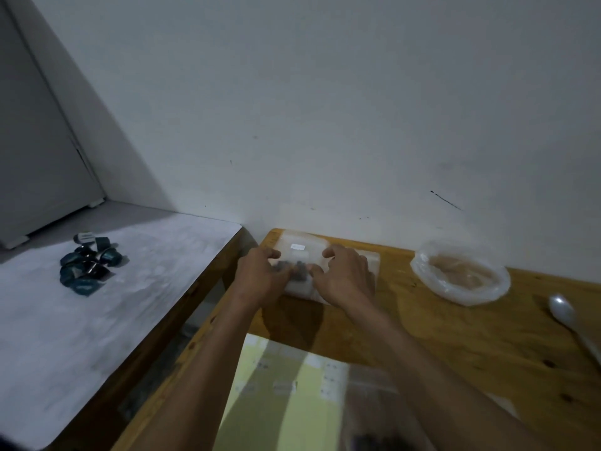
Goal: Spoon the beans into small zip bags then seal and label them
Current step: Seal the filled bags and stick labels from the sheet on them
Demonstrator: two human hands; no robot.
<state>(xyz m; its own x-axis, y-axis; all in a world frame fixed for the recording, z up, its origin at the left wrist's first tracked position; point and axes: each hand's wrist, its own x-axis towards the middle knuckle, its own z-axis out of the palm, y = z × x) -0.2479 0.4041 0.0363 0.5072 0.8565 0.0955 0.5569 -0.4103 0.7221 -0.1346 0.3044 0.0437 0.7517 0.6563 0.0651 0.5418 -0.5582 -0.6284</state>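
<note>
Zip bag [300, 255], one in the hands, lies on top of a pale stack of further bags [370, 265] at the far left corner of the wooden table [422, 336], close to the wall. It is clear, holds a small cluster of dark beans [299, 266] and bears one white label [298, 246]; whatever is written there is too blurred to read. The left hand [260, 275] grips the bag's left side with curled fingers, and the right hand [344, 275] pinches its right side, so both are clamped on the same bag.

To the right of the bag, still on the table, sits one round bowl lined with crinkled clear plastic [460, 271] holding something pale brown. Further right lies one white spoon [566, 314], apart from the bowl. Nearer the person than the bag is one sheet of yellow and white paper [292, 402] with small print that cannot be made out.

Left of the bag, across a gap, a white-topped surface [97, 320] carries one heap of dark blue packets [87, 266]; their number cannot be counted.
</note>
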